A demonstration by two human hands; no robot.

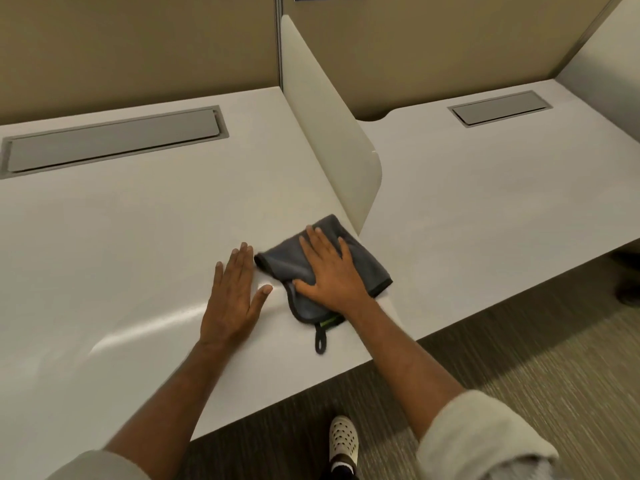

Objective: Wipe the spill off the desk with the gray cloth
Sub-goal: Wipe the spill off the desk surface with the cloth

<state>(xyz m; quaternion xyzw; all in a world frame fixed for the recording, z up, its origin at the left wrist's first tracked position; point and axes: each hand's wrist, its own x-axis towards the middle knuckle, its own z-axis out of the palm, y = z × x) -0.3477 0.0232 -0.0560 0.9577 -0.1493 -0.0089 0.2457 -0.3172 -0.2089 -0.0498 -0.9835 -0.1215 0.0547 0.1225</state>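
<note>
Right hand (pixel 332 271), fingers spread flat, presses the folded gray cloth (pixel 363 265) onto the table (pixel 138 220) at centre frame for wiping; left hand (pixel 232 299), flat and empty beside it, likely braces.

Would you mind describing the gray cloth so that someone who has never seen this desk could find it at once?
Start at the upright white divider between the two desks; the gray cloth lies on the left desk at the divider's near end. It is folded, dark-edged, with a black hanging loop toward the desk's front edge, and the right hand lies flat on it.
</note>
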